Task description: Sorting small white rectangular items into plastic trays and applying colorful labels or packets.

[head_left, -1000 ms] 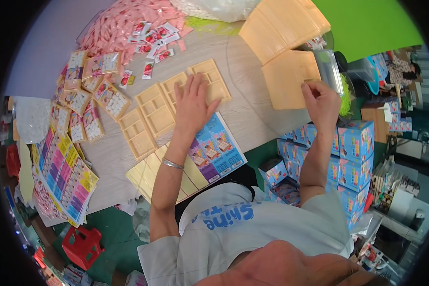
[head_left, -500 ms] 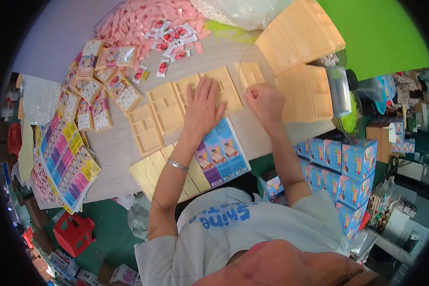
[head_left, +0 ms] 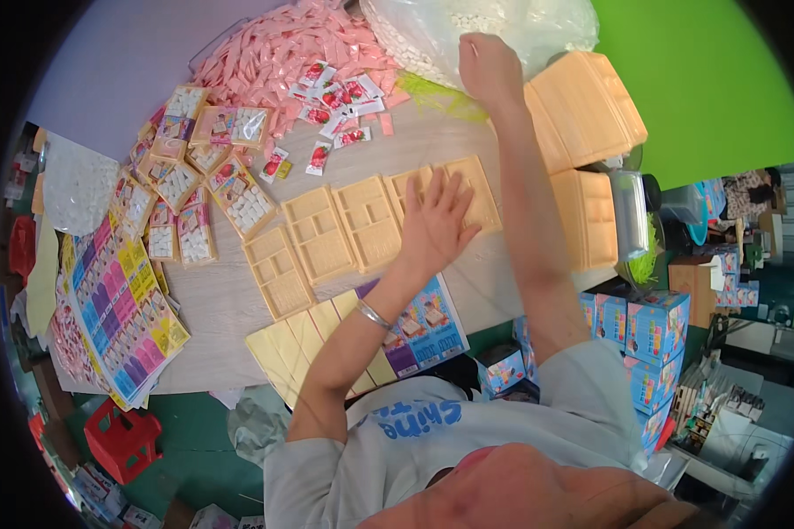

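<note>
A slanting row of several shallow, pale orange compartment trays (head_left: 320, 236) lies on the table in front of me. My left hand (head_left: 434, 220) rests palm down on the right end of the row, fingers spread, partly covering two trays there. Farther off, my right hand (head_left: 491, 72) is closed, at the near side of a clear plastic bag (head_left: 547, 26) of small white pieces (head_left: 422, 60). What its curled fingers hold, if anything, is hidden. Below the trays lie printed card sheets (head_left: 428, 322), blue and purple, beside pale yellow strips (head_left: 304, 339).
Tall tray stacks (head_left: 582, 115) stand at the right. Pink sachets (head_left: 295, 48) are heaped at the back, with strawberry-printed sachets (head_left: 353, 93) in front. Packed trays (head_left: 243, 198) and colourful sheets (head_left: 119, 309) fill the left. Blue boxes (head_left: 657, 326) are piled beyond the table's right edge.
My right hand has moved from the tray at the right end away to the plastic bag. My left hand has shifted right along the row, and the last tray now lies against the others.
</note>
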`<action>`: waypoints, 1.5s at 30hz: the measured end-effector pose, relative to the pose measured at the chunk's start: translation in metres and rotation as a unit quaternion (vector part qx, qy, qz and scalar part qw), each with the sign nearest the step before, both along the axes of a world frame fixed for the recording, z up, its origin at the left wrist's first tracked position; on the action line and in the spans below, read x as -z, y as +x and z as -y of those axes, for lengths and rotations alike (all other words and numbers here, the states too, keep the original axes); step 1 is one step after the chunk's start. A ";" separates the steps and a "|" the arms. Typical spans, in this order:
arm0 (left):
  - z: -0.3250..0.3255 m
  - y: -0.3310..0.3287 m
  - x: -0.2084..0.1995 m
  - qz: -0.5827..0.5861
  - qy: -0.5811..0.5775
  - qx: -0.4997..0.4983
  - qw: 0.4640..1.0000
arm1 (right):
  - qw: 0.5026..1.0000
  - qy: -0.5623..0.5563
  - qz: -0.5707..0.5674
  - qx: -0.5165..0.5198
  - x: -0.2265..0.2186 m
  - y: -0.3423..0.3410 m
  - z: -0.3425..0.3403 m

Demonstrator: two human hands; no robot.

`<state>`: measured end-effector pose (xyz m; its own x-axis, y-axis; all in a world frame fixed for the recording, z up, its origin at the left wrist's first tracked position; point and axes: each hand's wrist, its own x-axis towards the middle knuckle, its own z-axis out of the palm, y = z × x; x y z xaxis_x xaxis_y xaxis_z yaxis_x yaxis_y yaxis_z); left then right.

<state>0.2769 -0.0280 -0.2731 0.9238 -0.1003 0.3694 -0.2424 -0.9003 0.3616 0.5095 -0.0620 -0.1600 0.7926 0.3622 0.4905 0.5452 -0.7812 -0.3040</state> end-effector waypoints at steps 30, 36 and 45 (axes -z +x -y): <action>-0.016 0.002 0.007 -0.046 -0.088 0.033 0.995 | 0.865 0.321 -0.378 0.072 0.054 0.231 -0.020; -0.010 0.009 0.000 -0.020 -0.072 0.070 0.995 | 0.518 0.677 -0.474 -0.221 0.020 0.024 0.073; -0.005 0.012 -0.018 -0.042 -0.031 0.069 0.996 | 0.624 0.660 -0.412 -0.080 0.085 -0.133 0.123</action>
<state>0.2887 -0.0235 -0.2555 0.9306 -0.2074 0.3017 -0.3288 -0.8359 0.4395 0.3768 -0.1845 -0.2452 0.9780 0.1806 -0.1042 -0.1812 0.4894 -0.8530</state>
